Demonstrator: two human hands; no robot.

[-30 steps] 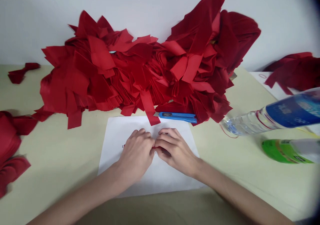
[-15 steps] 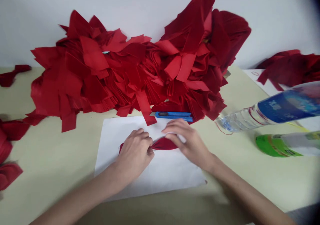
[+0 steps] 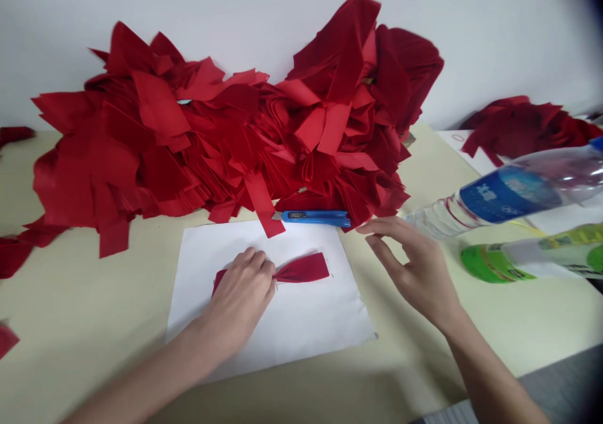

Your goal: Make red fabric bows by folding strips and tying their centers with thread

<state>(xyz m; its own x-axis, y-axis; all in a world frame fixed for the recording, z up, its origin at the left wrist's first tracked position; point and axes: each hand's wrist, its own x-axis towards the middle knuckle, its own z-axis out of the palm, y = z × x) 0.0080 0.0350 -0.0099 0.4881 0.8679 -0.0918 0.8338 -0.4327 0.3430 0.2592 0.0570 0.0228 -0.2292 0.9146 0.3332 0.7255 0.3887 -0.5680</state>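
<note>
At the far left, loose scraps of red fabric (image 3: 12, 254) lie on a cream table (image 3: 89, 311), beside a large heap of red fabric pieces (image 3: 155, 154) banked against the white wall (image 3: 471, 47). The heap runs along the back of the table, and one of its strips hangs down onto the top edge of a white paper sheet (image 3: 301, 317).

On that sheet, the left hand (image 3: 238, 298) has its fingers drawn together and pinches a red fabric strip (image 3: 301, 268) at a narrow, gathered waist, holding it against the paper. The strip's short left end shows just past the hand, while its longer end flares out to the right, beyond the fingertips. Small dark marks (image 3: 332, 276) sit on the paper just beside that end.

Above the sheet, a blue utility knife (image 3: 313, 218) lies against the foot of the heap. The right hand (image 3: 414, 267) is open, its fingers spread and curved, and holds nothing; it is past the sheet's right edge, near the knife's tip. Further right, a clear water bottle with a blue label (image 3: 509, 191) lies on its side, with a green-labelled bottle (image 3: 494, 262) just below it and another pile of dark red fabric (image 3: 518, 129) behind.
</note>
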